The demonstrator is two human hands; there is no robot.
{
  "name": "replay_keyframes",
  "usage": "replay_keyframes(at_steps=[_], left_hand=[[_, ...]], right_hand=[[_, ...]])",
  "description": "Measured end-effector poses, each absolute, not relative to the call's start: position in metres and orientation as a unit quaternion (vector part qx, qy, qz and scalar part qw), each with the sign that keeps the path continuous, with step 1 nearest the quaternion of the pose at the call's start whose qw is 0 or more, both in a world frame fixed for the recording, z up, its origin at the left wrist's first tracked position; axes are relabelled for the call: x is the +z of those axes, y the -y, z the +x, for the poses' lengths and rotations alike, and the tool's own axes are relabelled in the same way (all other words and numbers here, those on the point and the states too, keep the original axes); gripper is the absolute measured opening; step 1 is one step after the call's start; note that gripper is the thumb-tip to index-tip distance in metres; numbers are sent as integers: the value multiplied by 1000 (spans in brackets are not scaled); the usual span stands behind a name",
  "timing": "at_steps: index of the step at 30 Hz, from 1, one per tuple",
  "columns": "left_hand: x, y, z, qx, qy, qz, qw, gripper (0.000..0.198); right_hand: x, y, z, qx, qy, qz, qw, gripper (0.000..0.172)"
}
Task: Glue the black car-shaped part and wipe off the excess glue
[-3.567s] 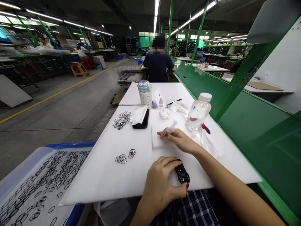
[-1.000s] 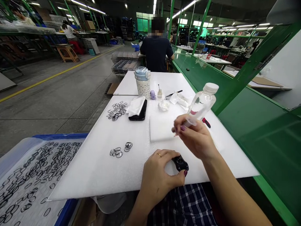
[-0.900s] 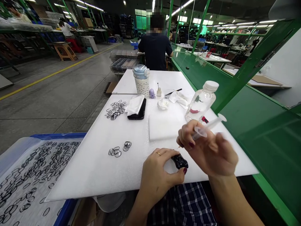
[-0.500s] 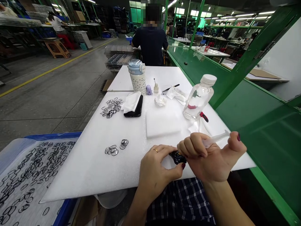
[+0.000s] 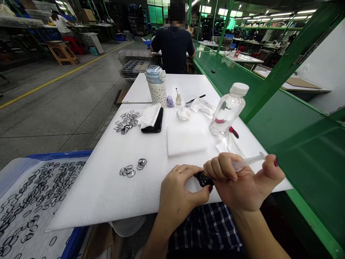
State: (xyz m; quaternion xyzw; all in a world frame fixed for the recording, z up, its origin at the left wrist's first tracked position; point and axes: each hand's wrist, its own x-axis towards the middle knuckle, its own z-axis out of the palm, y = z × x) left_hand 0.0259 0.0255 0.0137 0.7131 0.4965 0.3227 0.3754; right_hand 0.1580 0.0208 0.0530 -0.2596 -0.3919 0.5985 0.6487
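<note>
My left hand [image 5: 179,194] grips a small, shiny black part [image 5: 203,178] between thumb and fingers at the table's near edge. What kind of part it is, I cannot make out. Wrapped around a translucent plastic syringe [image 5: 248,162] are the fingers of my right hand [image 5: 242,180]. Its thumb is raised beside the plunger's flanged end. The syringe's front end is hidden behind my right fingers, which lie close against the black part. To the left, two small groups of thin black rings [image 5: 127,171] rest on the white table [image 5: 107,201].
A clear bottle [image 5: 229,109], a patterned tumbler [image 5: 157,86], a phone [image 5: 153,122] under a tissue, a folded white foam sheet [image 5: 185,142] and more black rings [image 5: 126,122] are on the table. A blue tray [image 5: 64,155] of rings stands left; a green conveyor [image 5: 296,140] runs right. A person sits ahead.
My right thumb and the plunger end have shifted slightly to the right and down. My left hand and the black part stay nearly in place. The view has tilted a little.
</note>
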Motion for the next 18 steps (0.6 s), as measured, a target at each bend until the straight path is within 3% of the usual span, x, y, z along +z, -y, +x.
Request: replay_keyframes(at_steps=[10,15,18], left_hand=[[14,-25,25,325,-498,710,378,32],[13,-25,24,322,-503,704,385,35],[13,-25,24,324,-501,703,387,34]], right_hand=[[48,-16,158,562,408,-273,665,63],[61,-11,167,461,410,-219,756,57],[59,-20,169,447,428,-237,749,54]])
